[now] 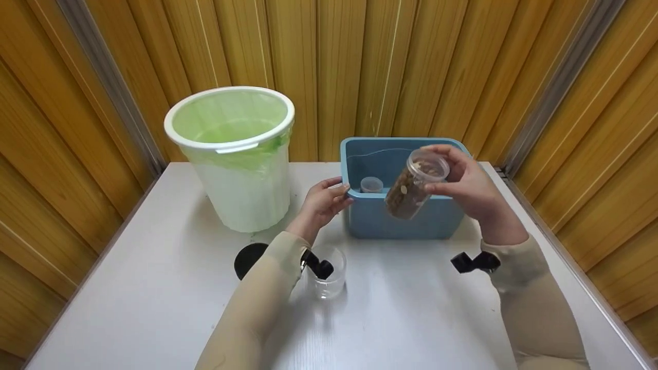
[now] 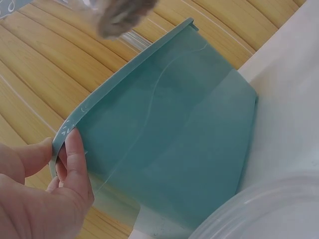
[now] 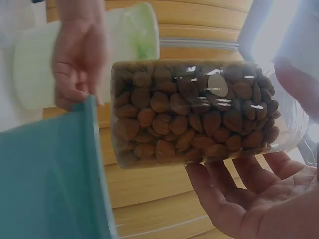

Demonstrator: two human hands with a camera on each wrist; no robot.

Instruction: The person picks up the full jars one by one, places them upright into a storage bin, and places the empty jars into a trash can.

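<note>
Wood-panelled walls surround my smooth white table (image 1: 154,288). My right hand (image 1: 470,187) grips a clear plastic almond jar (image 1: 414,190) over the blue tub (image 1: 396,221); left hand (image 1: 321,203) pinches its rim.

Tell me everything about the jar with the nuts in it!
The jar is clear plastic, round and packed with brown almonds. It has no lid that I can see. The right hand holds it near its mouth, tilted in the air above the blue bin, touching nothing else.
</note>
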